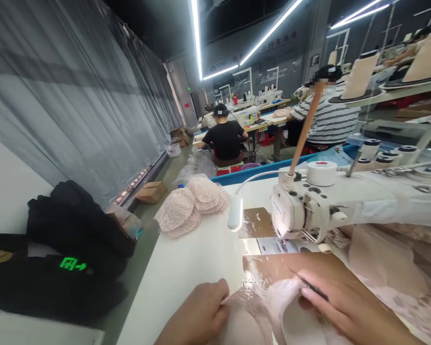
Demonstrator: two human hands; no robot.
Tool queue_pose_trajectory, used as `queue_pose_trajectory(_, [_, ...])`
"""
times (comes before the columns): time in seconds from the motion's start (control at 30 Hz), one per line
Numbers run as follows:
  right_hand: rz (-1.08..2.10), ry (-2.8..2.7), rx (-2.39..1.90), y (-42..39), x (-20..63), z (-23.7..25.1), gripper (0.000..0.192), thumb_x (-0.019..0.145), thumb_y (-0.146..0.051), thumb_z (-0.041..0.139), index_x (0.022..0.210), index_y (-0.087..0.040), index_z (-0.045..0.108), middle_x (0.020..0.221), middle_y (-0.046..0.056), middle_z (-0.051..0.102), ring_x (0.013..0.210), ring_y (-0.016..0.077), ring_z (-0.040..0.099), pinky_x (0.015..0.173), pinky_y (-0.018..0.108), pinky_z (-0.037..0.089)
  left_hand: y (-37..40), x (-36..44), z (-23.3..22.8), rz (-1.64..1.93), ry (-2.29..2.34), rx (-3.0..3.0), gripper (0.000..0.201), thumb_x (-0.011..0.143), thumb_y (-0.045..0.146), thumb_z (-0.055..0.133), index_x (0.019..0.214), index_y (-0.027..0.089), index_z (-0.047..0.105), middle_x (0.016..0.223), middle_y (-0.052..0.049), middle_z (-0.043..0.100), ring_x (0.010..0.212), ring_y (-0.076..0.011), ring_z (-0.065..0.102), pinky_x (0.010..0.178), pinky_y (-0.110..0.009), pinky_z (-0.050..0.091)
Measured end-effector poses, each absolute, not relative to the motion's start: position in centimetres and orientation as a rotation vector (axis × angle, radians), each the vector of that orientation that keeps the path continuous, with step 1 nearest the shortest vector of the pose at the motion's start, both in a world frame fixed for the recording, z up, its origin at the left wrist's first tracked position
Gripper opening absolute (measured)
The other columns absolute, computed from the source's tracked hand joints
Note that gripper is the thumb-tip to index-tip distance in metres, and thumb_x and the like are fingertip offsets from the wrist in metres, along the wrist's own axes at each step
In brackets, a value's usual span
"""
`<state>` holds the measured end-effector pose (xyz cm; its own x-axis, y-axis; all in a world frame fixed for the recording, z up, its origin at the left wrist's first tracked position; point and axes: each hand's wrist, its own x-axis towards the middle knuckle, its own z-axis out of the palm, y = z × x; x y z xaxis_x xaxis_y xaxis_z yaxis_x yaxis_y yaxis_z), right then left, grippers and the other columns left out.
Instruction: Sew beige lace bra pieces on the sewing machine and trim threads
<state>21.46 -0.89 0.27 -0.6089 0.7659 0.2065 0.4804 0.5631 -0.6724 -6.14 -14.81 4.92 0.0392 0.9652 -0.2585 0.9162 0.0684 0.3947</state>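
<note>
A pale pink bra [246, 314] with moulded cups lies at the table's front edge, partly below the picture. My left hand [201, 311] pinches its left edge between thumb and fingers. On the other side, my right hand [330, 282] is closed on the right cup [301, 318], with the thumb hidden in part. A thin, dark, pointed tool [314, 288], perhaps tweezers or snips, is also tucked in the right hand. Just beyond the hands stands a white sewing machine [290, 211], its needle area above a metal plate [267, 246].
Stacked lace cups [181, 211] sit at the table's far left corner. A small lamp [235, 213] hangs left of the machine head. Pink fabric [388, 263] is heaped at right, under the machine arm. Two people sit at machines ahead; a cardboard box [151, 191] is on the floor.
</note>
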Motion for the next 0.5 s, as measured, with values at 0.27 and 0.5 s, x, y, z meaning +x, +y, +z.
queue_pose_trajectory(0.27, [0.961,-2.122,-0.426,1.4,4.3,5.6,0.036,0.094,-0.037,0.038,0.123,-0.024,0.056,0.126,0.008,0.061,0.12,0.0246,0.052,0.106,0.043,0.04,-12.8,-16.3,10.5,0.769,2.498,2.104,0.021,0.084,0.015,0.041,0.097,0.019,0.057,0.093,-0.009,0.061,0.09,-0.0249,0.056,0.077,-0.035,0.044])
queue_pose_trajectory(0.5, [0.667,-2.001,-0.311,8.5,-5.0,7.8,0.034,0.091,-0.024,0.032,0.115,-0.018,0.056,0.145,0.012,0.041,0.135,0.0229,0.036,0.111,0.045,0.03,-4.5,-23.3,13.5,1.084,2.678,2.266,0.015,0.084,0.015,0.045,0.097,0.018,0.053,0.133,-0.013,0.047,0.128,-0.0284,0.037,0.105,-0.045,0.031])
